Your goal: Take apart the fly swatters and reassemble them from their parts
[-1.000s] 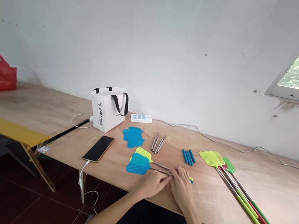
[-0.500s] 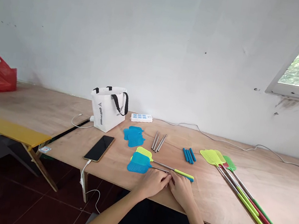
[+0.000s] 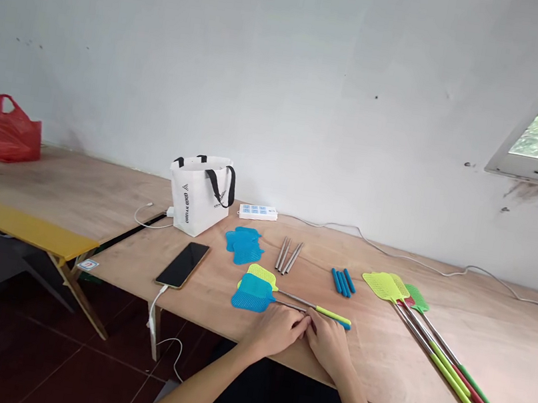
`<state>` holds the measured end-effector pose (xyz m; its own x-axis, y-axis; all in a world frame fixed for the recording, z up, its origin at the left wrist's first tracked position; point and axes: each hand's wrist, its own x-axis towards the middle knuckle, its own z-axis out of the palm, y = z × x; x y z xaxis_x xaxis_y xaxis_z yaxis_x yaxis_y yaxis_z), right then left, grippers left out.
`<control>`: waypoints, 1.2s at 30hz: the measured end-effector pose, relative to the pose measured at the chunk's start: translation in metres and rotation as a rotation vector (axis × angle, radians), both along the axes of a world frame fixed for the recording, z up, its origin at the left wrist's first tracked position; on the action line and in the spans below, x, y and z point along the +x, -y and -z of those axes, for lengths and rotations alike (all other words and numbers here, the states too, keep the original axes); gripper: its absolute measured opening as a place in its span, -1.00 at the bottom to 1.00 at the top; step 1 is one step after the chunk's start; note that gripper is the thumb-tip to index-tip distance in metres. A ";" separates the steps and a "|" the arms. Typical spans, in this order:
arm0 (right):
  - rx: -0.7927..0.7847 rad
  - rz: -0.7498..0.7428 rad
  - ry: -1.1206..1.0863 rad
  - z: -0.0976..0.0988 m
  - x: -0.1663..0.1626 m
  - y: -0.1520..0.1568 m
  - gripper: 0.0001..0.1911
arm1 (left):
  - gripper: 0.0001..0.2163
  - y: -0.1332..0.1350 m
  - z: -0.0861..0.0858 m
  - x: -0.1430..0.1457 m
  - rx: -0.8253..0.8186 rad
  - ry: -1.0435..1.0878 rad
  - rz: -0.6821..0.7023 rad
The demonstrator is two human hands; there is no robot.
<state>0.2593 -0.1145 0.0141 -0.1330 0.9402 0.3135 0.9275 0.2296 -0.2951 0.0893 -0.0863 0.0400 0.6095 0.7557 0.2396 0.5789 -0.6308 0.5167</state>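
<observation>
A blue fly swatter (image 3: 251, 293) lies near the table's front edge, its thin metal rod running right toward my hands. My left hand (image 3: 277, 331) and my right hand (image 3: 328, 346) rest side by side on the wood, fingertips pinched together where the rod meets its blue handle, whose tip (image 3: 344, 325) shows past my right hand. Both hands are closed on that swatter. Just behind it lies a yellow-green swatter (image 3: 262, 274) with its handle (image 3: 333, 315) in full view.
Further back lie loose blue swatter heads (image 3: 243, 245), metal rods (image 3: 288, 256) and blue handles (image 3: 342, 281). Several finished swatters (image 3: 430, 340) lie at the right. A phone (image 3: 182, 265), white tote bag (image 3: 199, 194) and power strip (image 3: 258, 212) stand left; a red bag (image 3: 7, 129) far left.
My right hand has drawn back toward me, uncovering the yellow-green handle it lay over. Both hands stay together at the blue swatter's rod. The view has shifted slightly.
</observation>
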 end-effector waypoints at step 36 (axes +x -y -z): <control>0.018 -0.154 -0.121 0.005 0.007 -0.007 -0.51 | -0.59 0.002 0.000 0.001 0.018 -0.035 -0.025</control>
